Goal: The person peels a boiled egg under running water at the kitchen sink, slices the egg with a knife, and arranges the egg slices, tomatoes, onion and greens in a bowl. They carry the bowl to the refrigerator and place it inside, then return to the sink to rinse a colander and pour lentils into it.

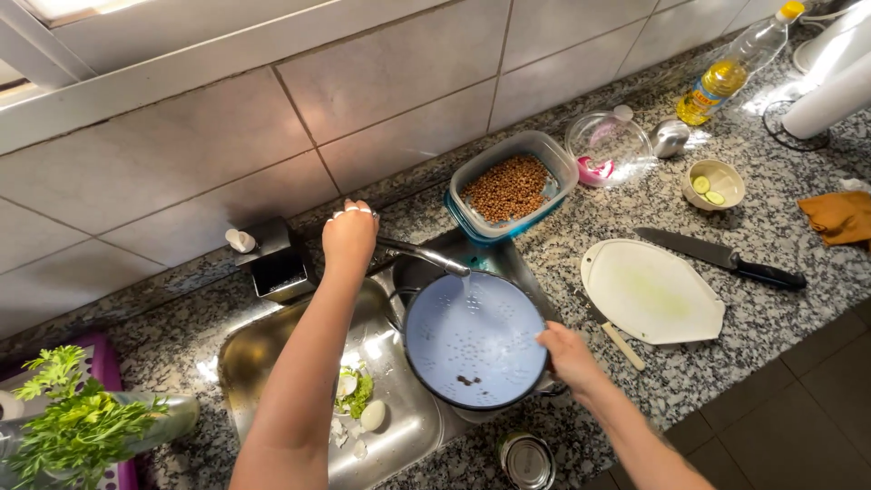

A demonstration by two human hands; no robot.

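Left hand [349, 234] is closed on the faucet handle at the sink's [272, 354] back edge while right hand [570, 356] clamps the rim of the blue colander [472, 340], held under the running spout [431, 256] to catch water over a few dark grains, a lentil-filled container [511, 186] standing behind on the counter.

Colander [472, 340] beneath faucet [422, 254]
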